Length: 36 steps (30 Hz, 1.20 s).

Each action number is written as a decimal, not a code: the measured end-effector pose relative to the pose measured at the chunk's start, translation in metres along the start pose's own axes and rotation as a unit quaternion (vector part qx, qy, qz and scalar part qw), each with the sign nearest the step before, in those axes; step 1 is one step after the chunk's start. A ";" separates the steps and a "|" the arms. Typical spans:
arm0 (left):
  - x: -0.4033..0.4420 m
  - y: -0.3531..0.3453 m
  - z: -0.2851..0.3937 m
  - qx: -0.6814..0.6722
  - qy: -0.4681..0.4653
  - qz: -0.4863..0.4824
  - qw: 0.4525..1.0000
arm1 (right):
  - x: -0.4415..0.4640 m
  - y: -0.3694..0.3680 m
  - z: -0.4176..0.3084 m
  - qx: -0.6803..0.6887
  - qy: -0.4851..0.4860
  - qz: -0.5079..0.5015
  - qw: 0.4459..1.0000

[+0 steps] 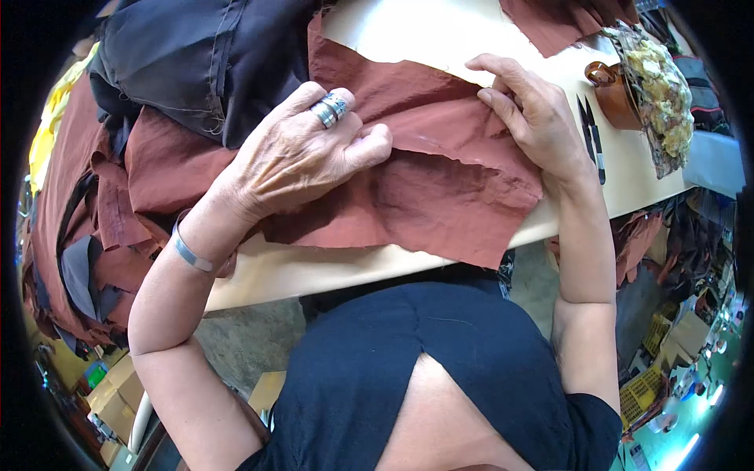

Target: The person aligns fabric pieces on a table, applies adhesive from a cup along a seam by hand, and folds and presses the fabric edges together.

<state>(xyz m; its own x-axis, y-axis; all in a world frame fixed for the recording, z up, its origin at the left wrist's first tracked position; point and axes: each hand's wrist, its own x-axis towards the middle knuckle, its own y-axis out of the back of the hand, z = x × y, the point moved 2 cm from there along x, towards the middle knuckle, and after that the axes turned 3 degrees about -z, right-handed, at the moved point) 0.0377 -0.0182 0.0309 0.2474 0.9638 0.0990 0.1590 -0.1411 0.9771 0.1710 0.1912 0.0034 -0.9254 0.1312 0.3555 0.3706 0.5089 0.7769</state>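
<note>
A reddish-brown piece of cloth [448, 188] lies creased across the pale table, with a raised fold running through its middle. My left hand [314, 149], with rings on its fingers, is curled closed on the cloth's left part; its fingertips are partly hidden. At the cloth's upper right edge is my right hand [538, 118], its thumb over the cloth and its forefinger stretched out, the two tips apart. Dark cloth [204, 63] is heaped beyond my left hand. Thread snips or a similar black pointed tool [593, 141] lies right of my right hand.
A brown pot [619, 98] stands at the table's right, beside a tray of pale crumpled pieces [664, 98]. More brown cloth [63, 204] hangs in a heap at left. The table's front edge [259, 275] runs before my body. Cardboard boxes [118, 392] are below left.
</note>
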 end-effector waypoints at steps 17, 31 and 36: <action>-0.023 -0.003 0.004 0.065 0.046 0.072 0.994 | -0.003 -0.002 0.002 0.032 -0.023 -0.012 0.999; -0.052 -0.020 0.007 -0.090 0.229 0.127 0.961 | 0.015 -0.011 -0.007 -0.039 0.042 -0.011 0.998; -0.065 -0.020 -0.048 -0.007 0.141 0.103 0.985 | 0.024 -0.032 -0.011 -0.034 0.051 0.043 0.997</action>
<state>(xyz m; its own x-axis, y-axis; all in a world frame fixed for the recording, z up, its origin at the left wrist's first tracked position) -0.0273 -0.0674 0.0143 -0.0014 0.9395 0.3425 0.1199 -0.3399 0.9328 0.1378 0.1691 -0.0069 -0.8786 0.0821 0.4704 0.4553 0.4411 0.7734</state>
